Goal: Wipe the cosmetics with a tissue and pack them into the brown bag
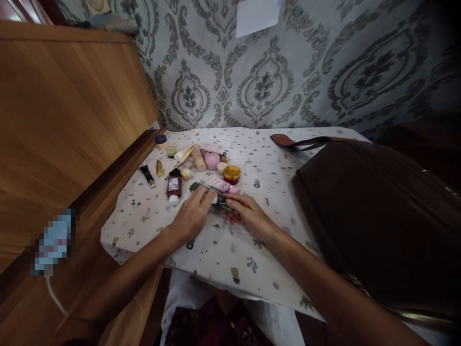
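Beneath the grip, a white printed tablecloth (252, 257) is spread, its near edge lying bodyward; to the right, open cloth is bounded by a dark brown strapped bag (370, 216). By left hand (192, 211) and right hand (254, 216), a slender, glossy dark-green container (223, 204) is grasped between them.

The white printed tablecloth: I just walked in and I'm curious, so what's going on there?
A person's left hand and right hand hold a dark, glossy, elongated item, exact kind unclear, over the white printed tablecloth. Near them are a dark-red bottle with a white cap and a round red jar with a gold lid; a large dark-brown bag is on the right.
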Tool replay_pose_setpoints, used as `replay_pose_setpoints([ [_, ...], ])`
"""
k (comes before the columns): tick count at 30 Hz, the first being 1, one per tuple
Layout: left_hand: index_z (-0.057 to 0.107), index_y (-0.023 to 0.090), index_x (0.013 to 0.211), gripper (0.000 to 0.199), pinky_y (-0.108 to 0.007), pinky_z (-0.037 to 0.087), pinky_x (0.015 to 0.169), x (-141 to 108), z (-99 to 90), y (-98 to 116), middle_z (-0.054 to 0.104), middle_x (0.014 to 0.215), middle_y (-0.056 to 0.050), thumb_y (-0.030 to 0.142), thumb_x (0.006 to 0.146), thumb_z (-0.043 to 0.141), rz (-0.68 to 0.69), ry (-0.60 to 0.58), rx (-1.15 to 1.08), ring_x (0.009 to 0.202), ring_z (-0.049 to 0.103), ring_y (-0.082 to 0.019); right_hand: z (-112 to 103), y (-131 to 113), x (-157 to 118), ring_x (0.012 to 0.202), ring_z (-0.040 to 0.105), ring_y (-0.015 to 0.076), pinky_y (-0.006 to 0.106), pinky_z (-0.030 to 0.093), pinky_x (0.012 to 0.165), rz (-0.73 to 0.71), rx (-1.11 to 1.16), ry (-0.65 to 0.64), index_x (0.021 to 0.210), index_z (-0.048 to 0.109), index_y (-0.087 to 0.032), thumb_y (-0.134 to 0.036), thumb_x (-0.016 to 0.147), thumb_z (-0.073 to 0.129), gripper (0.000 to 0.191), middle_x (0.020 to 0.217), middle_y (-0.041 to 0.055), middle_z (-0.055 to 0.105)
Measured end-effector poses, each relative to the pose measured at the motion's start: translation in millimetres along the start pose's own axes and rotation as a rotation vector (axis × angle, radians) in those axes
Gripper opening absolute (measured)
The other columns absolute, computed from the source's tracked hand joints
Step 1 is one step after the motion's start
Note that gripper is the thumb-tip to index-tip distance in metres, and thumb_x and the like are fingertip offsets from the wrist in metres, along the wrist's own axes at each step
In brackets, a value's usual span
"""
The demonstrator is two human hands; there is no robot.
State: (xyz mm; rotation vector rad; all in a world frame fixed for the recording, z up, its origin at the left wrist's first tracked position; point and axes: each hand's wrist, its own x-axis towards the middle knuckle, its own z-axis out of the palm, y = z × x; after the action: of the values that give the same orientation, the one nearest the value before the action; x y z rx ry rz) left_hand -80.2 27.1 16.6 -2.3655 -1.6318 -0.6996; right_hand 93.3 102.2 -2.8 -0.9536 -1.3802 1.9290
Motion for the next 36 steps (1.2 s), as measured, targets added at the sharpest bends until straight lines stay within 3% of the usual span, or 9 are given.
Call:
replay_pose_setpoints([
  [6,0.059,0.019,0.113,0.029,-0.038,0.052,0.091,6,-4.6,-47,0.056,0.107,-0.008,0.010,0.092,0.042,-0.237,0.031,-0.062,0.098,0.058,-0.021,-2,-2,-3,0.052,0.061,0.0113,0.020,0.042,0.043,-0.031,-0.097,-0.030,0.123,0.067,-0.013,-0.027,0.081,0.071,0.044,0.071,0.0011,0.069],
  [11,0.060,0.019,0.113,0.026,-0.039,0.051,0.091,5,-3.0,-59,0.057,0.108,-0.008,0.014,0.092,0.044,-0.274,0.072,-0.081,0.100,0.057,-0.023,-3,-2,-6,0.050,0.057,0.0109,0.021,0.044,0.046,-0.070,-0.188,-0.020,0.129,0.064,-0.011,-0.023,0.083,0.068,0.048,0.061,-0.0020,0.064],
  [15,0.059,0.017,0.113,0.026,-0.037,0.052,0.090,1,0.7,-40,0.057,0.107,-0.009,0.013,0.094,0.042,-0.232,0.083,-0.112,0.098,0.058,-0.022,-1,0,-5,0.053,0.061,0.0127,0.021,0.043,0.046,-0.103,-0.154,0.037,0.128,0.062,-0.010,-0.026,0.082,0.067,0.048,0.066,0.0000,0.065],
  [20,0.054,0.017,0.122,0.033,-0.033,0.054,0.084,-5,4.2,7,0.056,0.106,-0.009,0.009,0.096,0.037,-0.004,-0.001,-0.097,0.096,0.059,-0.020,2,1,-5,0.054,0.063,0.0143,0.022,0.043,0.044,-0.121,-0.107,0.019,0.114,0.068,-0.013,-0.035,0.076,0.071,0.043,0.073,0.0011,0.067],
  [23,0.054,0.017,0.122,0.033,-0.033,0.055,0.082,-4,4.2,15,0.056,0.107,-0.010,0.009,0.096,0.034,0.044,-0.032,-0.024,0.095,0.059,-0.021,2,0,-5,0.054,0.063,0.0143,0.023,0.043,0.046,-0.124,-0.122,-0.019,0.113,0.069,-0.013,-0.036,0.075,0.071,0.044,0.072,0.0015,0.068],
  [31,0.059,0.019,0.116,0.029,-0.038,0.051,0.093,11,-2.3,-52,0.057,0.111,-0.008,0.011,0.093,0.043,-0.267,0.009,-0.074,0.103,0.058,-0.023,-4,-1,-2,0.049,0.056,0.0121,0.022,0.040,0.047,-0.047,-0.182,-0.040,0.128,0.062,-0.006,-0.033,0.084,0.062,0.051,0.059,0.0001,0.064],
  [36,0.059,0.018,0.115,0.025,-0.039,0.050,0.094,7,2.5,-59,0.058,0.110,-0.008,0.016,0.094,0.046,-0.318,0.060,-0.136,0.105,0.057,-0.024,-1,-5,-5,0.053,0.057,0.0129,0.023,0.041,0.047,-0.068,-0.166,0.003,0.141,0.051,-0.009,-0.032,0.081,0.068,0.066,0.065,-0.0012,0.062],
])
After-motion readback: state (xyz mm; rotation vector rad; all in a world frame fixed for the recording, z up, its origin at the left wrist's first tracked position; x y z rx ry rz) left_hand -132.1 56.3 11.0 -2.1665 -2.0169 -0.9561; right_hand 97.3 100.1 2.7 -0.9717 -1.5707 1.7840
